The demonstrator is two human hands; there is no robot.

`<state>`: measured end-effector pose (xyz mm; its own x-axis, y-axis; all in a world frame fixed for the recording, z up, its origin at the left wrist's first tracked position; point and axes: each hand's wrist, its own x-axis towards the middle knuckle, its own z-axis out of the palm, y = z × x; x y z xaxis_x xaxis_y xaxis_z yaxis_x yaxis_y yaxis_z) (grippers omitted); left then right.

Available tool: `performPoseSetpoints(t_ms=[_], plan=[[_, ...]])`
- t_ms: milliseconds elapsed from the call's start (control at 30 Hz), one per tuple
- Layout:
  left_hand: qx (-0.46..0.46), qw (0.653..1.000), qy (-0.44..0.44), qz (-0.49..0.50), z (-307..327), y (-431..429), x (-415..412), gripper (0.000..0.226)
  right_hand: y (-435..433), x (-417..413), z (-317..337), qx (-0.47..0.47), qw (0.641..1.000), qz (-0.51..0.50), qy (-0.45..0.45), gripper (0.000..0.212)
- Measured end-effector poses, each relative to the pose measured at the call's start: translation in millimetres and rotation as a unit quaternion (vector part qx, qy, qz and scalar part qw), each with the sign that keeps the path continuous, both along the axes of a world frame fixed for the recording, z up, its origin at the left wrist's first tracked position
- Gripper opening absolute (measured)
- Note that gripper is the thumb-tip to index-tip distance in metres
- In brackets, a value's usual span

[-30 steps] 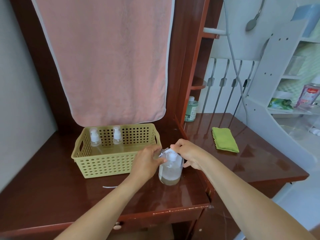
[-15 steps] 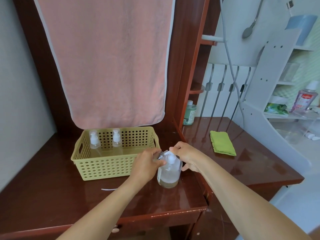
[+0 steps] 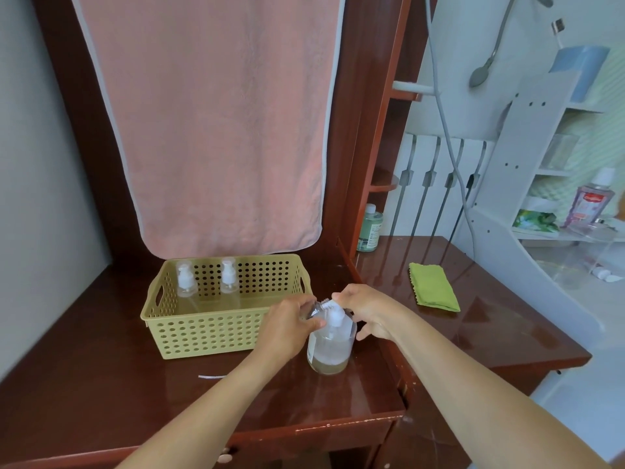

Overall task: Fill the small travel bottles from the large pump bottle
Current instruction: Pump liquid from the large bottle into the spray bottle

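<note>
The large clear pump bottle [image 3: 329, 350] stands on the wooden desk near its front right corner, with a little yellowish liquid at its bottom. My right hand [image 3: 368, 313] lies over its white pump head, fingers curled around it. My left hand [image 3: 287, 324] grips a small clear travel bottle [image 3: 316, 311], tilted with its open threaded neck at the pump's nozzle. Two more small bottles with white pump tops [image 3: 186, 282] [image 3: 229, 275] stand upright in the back left of the yellow-green perforated basket [image 3: 209, 330].
A pink towel [image 3: 216, 123] hangs behind the basket. A folded green cloth [image 3: 434, 287] lies on the desk's right part, a green-tinted bottle [image 3: 370, 228] stands in the corner behind it. White shelves with toiletries [image 3: 588, 204] are at far right. The desk's front edge is close.
Both hands keep their hold at the pump bottle, and the small bottle stays at the nozzle. Only the camera view has drifted slightly.
</note>
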<state>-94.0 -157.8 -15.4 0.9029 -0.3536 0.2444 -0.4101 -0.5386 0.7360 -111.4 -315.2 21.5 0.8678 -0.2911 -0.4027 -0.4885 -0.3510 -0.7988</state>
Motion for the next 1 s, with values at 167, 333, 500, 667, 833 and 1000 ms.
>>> performPoseSetpoints(t_ms=[167,333,500,667,833,1000], plan=[[-0.003,1.000,-0.008,-0.005,3,-2,4,0.017,-2,4,11,0.007,1.000,0.007,0.004,0.034],[-0.001,1.000,0.011,-0.003,-5,0,4,0.034,3,3,-6,0.003,1.000,-0.001,0.008,0.030],[0.002,1.000,-0.004,-0.013,3,-2,5,0.023,-4,2,13,-0.002,1.000,0.015,0.014,0.039],[0.017,1.000,-0.002,-0.013,0,-1,8,0.023,-3,6,-1,0.007,1.000,0.009,0.009,0.028],[0.011,1.000,0.004,-0.017,-1,0,3,0.016,1,-1,-2,0.005,1.000,0.004,0.009,0.021],[0.001,1.000,-0.008,-0.017,3,-4,6,0.042,-5,3,9,0.004,1.000,-0.001,0.008,0.036]])
